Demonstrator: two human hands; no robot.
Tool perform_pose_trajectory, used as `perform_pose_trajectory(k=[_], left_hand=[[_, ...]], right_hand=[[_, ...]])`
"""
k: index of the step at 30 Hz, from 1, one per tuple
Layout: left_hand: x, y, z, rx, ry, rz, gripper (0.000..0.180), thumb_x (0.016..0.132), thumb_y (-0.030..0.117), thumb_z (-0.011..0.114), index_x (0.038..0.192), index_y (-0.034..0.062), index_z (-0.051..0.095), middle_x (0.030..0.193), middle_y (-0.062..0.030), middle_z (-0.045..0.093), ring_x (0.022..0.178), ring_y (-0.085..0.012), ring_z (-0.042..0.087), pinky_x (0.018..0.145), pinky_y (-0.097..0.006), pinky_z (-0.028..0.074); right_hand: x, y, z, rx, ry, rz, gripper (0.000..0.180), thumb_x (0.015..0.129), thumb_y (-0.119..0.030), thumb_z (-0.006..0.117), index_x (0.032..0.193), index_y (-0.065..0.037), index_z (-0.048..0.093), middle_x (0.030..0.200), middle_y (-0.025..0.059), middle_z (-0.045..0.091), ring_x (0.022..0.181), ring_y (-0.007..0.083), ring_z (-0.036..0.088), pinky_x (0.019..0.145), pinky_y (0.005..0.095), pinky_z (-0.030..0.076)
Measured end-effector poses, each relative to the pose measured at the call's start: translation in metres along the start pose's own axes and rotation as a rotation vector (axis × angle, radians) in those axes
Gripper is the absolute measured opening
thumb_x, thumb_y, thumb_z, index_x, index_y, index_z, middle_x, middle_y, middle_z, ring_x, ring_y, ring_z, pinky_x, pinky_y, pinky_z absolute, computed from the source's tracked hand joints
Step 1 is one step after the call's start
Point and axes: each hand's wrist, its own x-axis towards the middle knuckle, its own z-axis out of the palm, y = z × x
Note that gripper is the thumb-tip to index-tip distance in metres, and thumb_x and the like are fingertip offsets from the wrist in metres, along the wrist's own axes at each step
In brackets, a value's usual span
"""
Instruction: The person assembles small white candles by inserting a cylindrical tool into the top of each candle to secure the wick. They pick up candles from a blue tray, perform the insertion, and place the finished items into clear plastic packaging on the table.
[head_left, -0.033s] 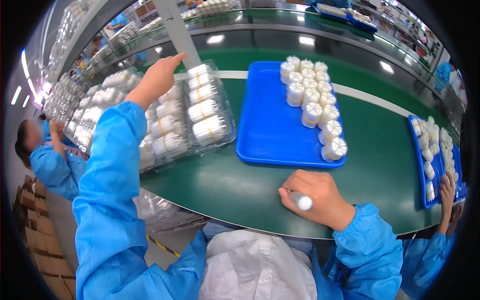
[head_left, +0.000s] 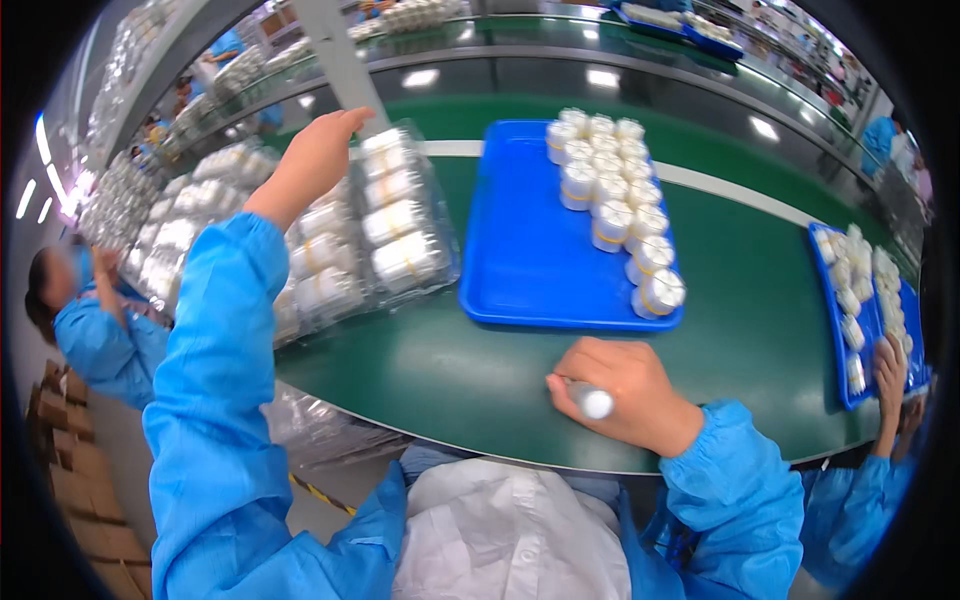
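We judge we are in the packing step: our left hand point(head_left: 312, 160), fingers loosely spread, reaches over the clear blister packs point(head_left: 385, 225), our right hand point(head_left: 625, 390) is closed around a white marker point(head_left: 592, 401) on the green desk point(head_left: 450, 370), so next needs a careful grasp.

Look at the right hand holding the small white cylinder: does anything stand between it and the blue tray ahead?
Nothing visible does. Only bare green belt lies between the right hand with its white cylinder and the blue tray.

Clear plastic packs point(head_left: 400, 225) of white jars (perhaps lidded) — beside blue tray point(head_left: 530, 260).
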Motion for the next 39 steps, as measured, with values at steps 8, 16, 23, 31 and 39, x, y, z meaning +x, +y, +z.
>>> perform_pose_trajectory(k=[8,16,23,31,39], left_hand=[[-0.023,0.208,0.049,-0.543,0.053,0.384,0.038,0.091,0.013,0.074,0.126,0.0062,0.063,0.111,-0.0144,0.064,0.098,-0.0331,0.066,0.085,-0.042,0.055],[-0.008,0.248,0.094,-0.581,0.107,0.13,0.041,0.088,0.02,0.08,0.122,0.0017,0.064,0.109,-0.0156,0.064,0.098,-0.0311,0.066,0.084,-0.04,0.056],[-0.083,0.217,0.019,-0.835,0.061,0.231,0.041,0.08,0.007,0.079,0.119,0.0035,0.069,0.109,-0.0115,0.064,0.096,-0.0246,0.065,0.08,-0.034,0.056],[-0.146,0.215,0.049,-0.896,0.006,0.301,0.053,0.073,0.005,0.082,0.123,0.0047,0.066,0.112,-0.0123,0.065,0.099,-0.0285,0.065,0.084,-0.038,0.054],[-0.15,0.215,0.051,-0.9,0.021,0.313,0.056,0.072,0.004,0.084,0.125,0.0039,0.066,0.112,-0.0117,0.065,0.098,-0.0291,0.064,0.082,-0.038,0.052]], right_hand=[[-0.005,0.006,0.006,0.017,-0.04,-0.01,0.018,0.09,-0.019,0.076,0.083,-0.009,0.065,0.078,0.006,0.061,0.064,0.0276,0.064,0.056,0.0401,0.051],[-0.004,0.007,0.007,0.035,-0.061,0.025,0.018,0.086,-0.019,0.079,0.084,-0.007,0.066,0.079,0.0075,0.062,0.068,0.0299,0.066,0.059,0.0414,0.052],[0.004,0.002,-0.017,0.323,0.261,0.176,0.007,0.086,-0.006,0.076,0.085,-0.003,0.07,0.077,0.0083,0.068,0.063,0.0227,0.064,0.057,0.0365,0.049],[0.01,0.004,-0.019,0.33,0.28,0.324,0.009,0.087,-0.005,0.077,0.082,-0.002,0.07,0.075,0.0049,0.067,0.063,0.0146,0.062,0.055,0.0305,0.045],[0.01,0.004,-0.012,0.24,0.25,0.26,0.011,0.087,-0.007,0.079,0.082,-0.002,0.07,0.076,0.0056,0.068,0.064,0.0175,0.064,0.056,0.0326,0.048]])
